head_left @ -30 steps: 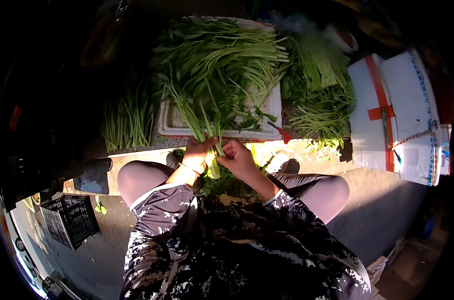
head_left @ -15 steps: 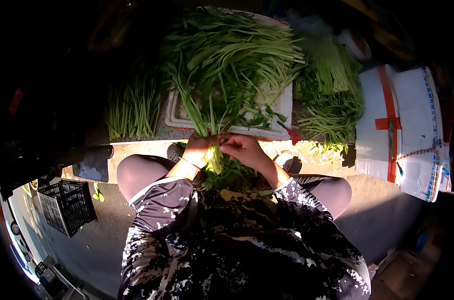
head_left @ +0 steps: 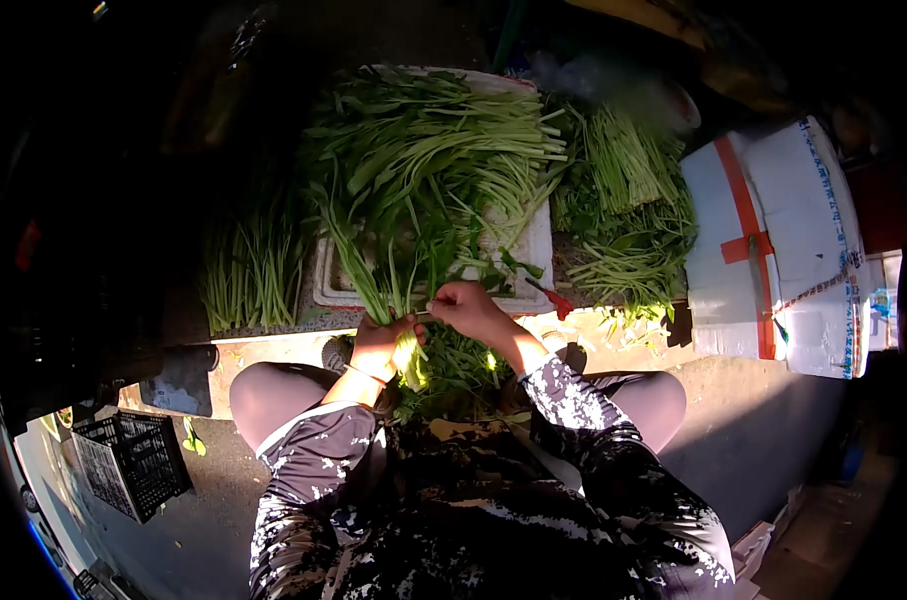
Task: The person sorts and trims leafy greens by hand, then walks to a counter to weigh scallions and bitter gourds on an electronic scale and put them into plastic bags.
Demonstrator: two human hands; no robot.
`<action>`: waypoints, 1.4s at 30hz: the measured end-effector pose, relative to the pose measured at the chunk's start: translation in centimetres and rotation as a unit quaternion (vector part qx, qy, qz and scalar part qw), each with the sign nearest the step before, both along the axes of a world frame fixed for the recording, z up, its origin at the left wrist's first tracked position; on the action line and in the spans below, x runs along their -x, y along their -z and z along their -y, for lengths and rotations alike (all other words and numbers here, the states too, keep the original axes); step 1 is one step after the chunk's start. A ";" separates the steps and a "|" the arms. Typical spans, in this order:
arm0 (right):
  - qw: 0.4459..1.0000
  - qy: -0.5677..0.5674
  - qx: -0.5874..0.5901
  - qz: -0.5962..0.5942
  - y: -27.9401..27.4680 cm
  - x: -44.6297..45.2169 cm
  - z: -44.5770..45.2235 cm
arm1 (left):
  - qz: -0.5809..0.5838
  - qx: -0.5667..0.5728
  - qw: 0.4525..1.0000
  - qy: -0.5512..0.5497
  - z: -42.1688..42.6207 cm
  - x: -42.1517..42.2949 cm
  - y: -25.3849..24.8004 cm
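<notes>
My left hand (head_left: 378, 345) is closed around a small bunch of long leafy green stalks (head_left: 366, 283). Their pale cut ends stick out below my fist, and the leaves point away from me. Just to the right, my right hand (head_left: 470, 312) pinches a thin pale strand (head_left: 422, 313) that runs towards the bunch; whether it is a stem or a tie, I cannot tell. Beyond both hands, a large heap of the same greens (head_left: 423, 150) lies on a white foam tray (head_left: 540, 235). Loose leaves (head_left: 458, 370) are piled below, between my knees.
A red-handled tool (head_left: 558, 301) rests at the tray's right front corner. More stalks are stacked on the right (head_left: 623, 165) and left (head_left: 253, 275). A white foam box (head_left: 733, 215) with red tape stands far right. A black crate (head_left: 133, 460) sits on the ground at left.
My right hand has drawn up and slightly away from my left, and the thin strand now shows between them. My left hand keeps its hold on the stalks. The view has shifted.
</notes>
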State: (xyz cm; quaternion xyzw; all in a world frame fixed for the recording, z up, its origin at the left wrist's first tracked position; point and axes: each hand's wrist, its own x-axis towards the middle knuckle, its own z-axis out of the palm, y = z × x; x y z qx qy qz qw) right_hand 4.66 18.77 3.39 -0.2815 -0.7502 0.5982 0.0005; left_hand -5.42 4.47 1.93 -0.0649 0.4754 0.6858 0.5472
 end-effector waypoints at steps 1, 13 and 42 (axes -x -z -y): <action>0.998 -0.061 -0.014 0.014 -1.2 -0.5 0.5 | -0.032 -0.011 0.999 0.004 -0.1 0.2 -0.2; 0.923 0.119 -0.347 0.119 4.7 1.7 -8.8 | -0.001 0.027 0.999 -0.028 -0.5 -0.2 -1.6; 0.894 0.391 -0.050 0.213 7.2 1.8 -13.7 | -0.010 -0.154 0.985 -0.081 -1.6 -0.7 -2.3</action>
